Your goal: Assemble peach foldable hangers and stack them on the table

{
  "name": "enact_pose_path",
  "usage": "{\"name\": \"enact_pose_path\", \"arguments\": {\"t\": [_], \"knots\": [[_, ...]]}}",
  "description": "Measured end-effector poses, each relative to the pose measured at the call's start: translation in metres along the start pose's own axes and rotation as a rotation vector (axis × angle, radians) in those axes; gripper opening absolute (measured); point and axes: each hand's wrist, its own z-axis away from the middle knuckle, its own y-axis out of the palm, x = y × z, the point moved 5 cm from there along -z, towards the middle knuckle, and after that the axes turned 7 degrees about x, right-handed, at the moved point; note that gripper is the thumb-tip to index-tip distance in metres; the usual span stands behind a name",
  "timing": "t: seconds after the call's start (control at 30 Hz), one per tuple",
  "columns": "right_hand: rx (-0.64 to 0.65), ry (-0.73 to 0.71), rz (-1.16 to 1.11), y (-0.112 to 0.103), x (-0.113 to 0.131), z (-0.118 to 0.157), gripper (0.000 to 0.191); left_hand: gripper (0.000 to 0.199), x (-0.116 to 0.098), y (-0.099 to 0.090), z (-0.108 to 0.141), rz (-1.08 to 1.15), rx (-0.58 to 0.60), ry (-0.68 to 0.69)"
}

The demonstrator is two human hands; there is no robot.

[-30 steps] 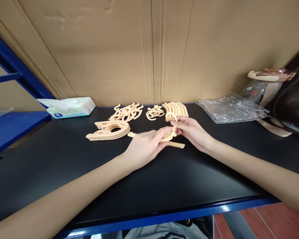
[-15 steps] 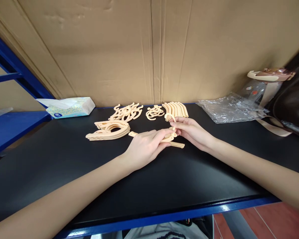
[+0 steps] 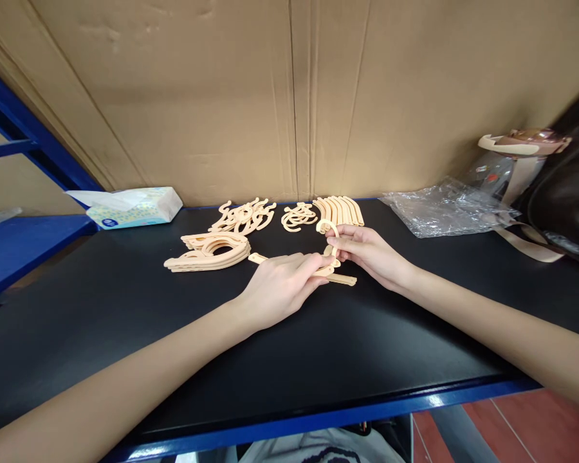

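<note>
My left hand [image 3: 282, 286] is closed on cream plastic hanger arms [image 3: 342, 280], whose ends stick out on both sides of its fingers. Between thumb and fingers, my right hand [image 3: 367, 251] pinches a cream curved hook [image 3: 336, 236]. The hook stands up from the arms, its lower end at my left fingertips, where the joint is partly hidden. To the left lies a stack of cream hanger pieces [image 3: 207, 260]. Farther back are a heap of hooked pieces [image 3: 244, 215], a small pile of loose hooks [image 3: 299, 217] and a row of curved arms [image 3: 340, 210].
A tissue pack [image 3: 135, 209] sits at the back left of the black table [image 3: 280, 366]. Clear plastic bags [image 3: 444, 209], a bottle with a strap [image 3: 525, 145] and a dark bag [image 3: 569, 193] are at the right. Cardboard stands behind.
The fingers of my left hand have shifted slightly at the hook's lower end. The hook and my right hand have moved very little.
</note>
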Motion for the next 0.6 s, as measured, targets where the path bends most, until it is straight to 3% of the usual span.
{"name": "enact_pose_path", "arguments": {"t": [0.33, 0.6], "knots": [[0.017, -0.025, 0.033, 0.004, 0.004, 0.001, 0.023, 0.015, -0.001, -0.003, -0.001, -0.005, -0.021, 0.025], [-0.076, -0.158, 0.156, 0.000, 0.010, 0.002, 0.028, 0.016, 0.000, -0.001, -0.001, -0.029, -0.001, 0.010]]}}
